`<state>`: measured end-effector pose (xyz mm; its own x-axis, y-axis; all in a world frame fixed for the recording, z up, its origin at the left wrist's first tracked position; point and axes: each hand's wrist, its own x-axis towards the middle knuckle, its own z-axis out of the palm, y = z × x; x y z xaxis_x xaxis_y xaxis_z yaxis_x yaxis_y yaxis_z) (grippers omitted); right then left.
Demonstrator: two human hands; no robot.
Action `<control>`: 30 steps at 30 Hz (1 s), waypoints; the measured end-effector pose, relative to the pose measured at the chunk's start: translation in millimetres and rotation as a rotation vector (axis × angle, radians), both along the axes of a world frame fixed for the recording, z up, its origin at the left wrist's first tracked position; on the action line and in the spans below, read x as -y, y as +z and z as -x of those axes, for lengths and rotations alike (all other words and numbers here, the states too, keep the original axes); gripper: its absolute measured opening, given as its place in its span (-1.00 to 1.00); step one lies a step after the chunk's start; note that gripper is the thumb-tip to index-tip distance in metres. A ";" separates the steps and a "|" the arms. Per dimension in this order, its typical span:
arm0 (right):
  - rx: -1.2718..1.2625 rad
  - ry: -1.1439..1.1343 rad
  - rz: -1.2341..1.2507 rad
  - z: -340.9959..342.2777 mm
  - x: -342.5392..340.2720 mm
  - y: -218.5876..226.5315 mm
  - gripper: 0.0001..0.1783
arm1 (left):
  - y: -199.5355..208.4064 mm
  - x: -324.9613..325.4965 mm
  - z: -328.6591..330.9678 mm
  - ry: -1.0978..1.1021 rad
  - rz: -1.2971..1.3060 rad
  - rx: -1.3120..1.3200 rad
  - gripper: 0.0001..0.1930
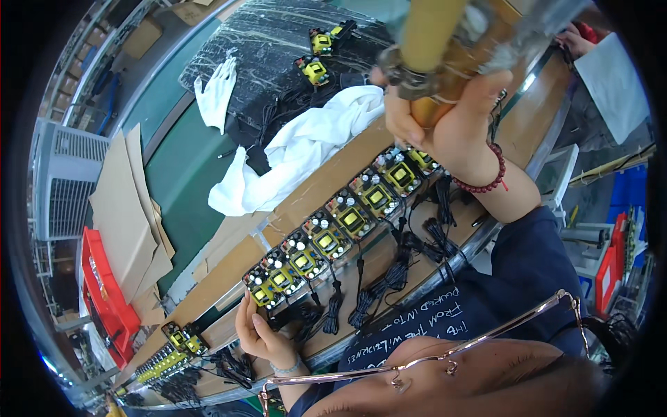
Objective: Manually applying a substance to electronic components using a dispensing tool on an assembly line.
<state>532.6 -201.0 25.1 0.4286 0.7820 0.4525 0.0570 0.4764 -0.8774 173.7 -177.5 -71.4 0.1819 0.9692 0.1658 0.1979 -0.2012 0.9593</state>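
A row of small power-supply circuit boards (326, 241), each with a yellow-wrapped transformer, runs diagonally along the wooden bench. Black cords (389, 271), bundled in coils, trail from their near side. My left hand (260, 337) is at the row's left end, fingers apart, its fingertips touching the edge of the last board. Over the row's right end, my right hand (465, 128), with a red bead bracelet, is wrapped round an amber-yellow tube (432, 35) with a metal clamp. Its lower tip is hidden by the hand and the top is blurred.
Beyond the row lie a white cloth (299, 153), a white glove (217, 94) and two more boards (314, 71) on a scuffed black surface (264, 42). Cardboard sheets (125, 208) and a red bin (108, 299) stand left. Another person's hand (575, 42) is at upper right.
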 end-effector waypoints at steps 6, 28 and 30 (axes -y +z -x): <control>0.094 0.082 0.084 -10.8 12.2 34.6 -0.17 | -4.3 5.1 -2.6 -0.092 -0.129 -0.092 -0.60; -0.043 0.039 0.208 -0.4 32.8 59.0 -0.09 | -1.6 3.4 -38.6 -0.308 -0.495 -0.411 -0.51; -0.075 -0.026 0.241 -2.7 28.7 56.5 -0.11 | -2.9 3.9 -39.1 -0.296 -0.471 -0.381 -0.51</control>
<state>535.3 -229.7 81.6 0.4756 0.8516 0.2204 -0.0029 0.2521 -0.9677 212.9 -181.3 -74.2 0.5580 0.7095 0.4304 0.3774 -0.6789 0.6299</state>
